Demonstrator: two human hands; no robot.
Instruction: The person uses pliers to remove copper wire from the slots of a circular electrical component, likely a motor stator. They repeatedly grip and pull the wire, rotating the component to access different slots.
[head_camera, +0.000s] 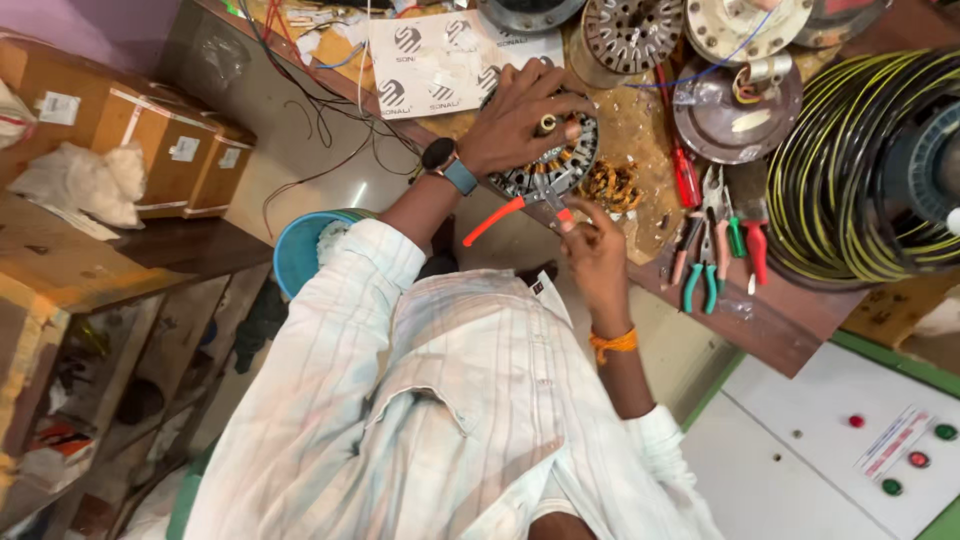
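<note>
My left hand (520, 115), a watch on its wrist, presses down on a round motor stator (560, 168) with copper windings, lying on the brown workbench (790, 320). My right hand (592, 245), an orange thread around its wrist, grips cutting pliers (505, 212) with orange-red handles. The jaws of the pliers meet the near rim of the stator. A clump of loose copper wire (612, 186) lies just right of the stator.
Green- and red-handled pliers (712, 262) and a red screwdriver (685, 172) lie to the right, beside a big coil of yellow-black wire (865, 170). Round motor parts (632, 30) sit at the back. A blue bucket (298, 250), cardboard boxes (170, 150) and a white button panel (860, 450) surround me.
</note>
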